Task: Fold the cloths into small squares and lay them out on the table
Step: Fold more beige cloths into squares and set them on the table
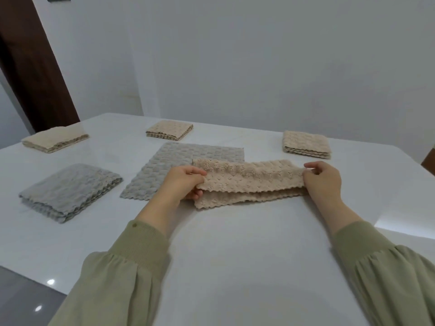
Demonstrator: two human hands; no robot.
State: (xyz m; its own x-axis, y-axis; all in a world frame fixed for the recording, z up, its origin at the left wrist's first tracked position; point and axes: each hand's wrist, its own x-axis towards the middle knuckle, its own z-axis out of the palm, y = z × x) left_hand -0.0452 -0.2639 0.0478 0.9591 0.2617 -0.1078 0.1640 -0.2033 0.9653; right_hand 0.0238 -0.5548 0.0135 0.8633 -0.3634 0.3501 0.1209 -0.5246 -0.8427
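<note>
If either pinch slackens, the upper layer of the beige cloth (251,182) could slide off the lower one and the scalloped edges would end up askew, since the nubby, waffle-textured pile looks soft and limp. The left hand (188,182) and right hand (323,180) each pinch a short end of the long doubled strip. It lies mid-table (235,255), its far edge overlapping the flat grey cloth (188,158) — dragging could rumple that one.

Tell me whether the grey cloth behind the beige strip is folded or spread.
Spread: the grey cloth lies flat in one layer, no stacked edges, partly under the beige strip.
</note>
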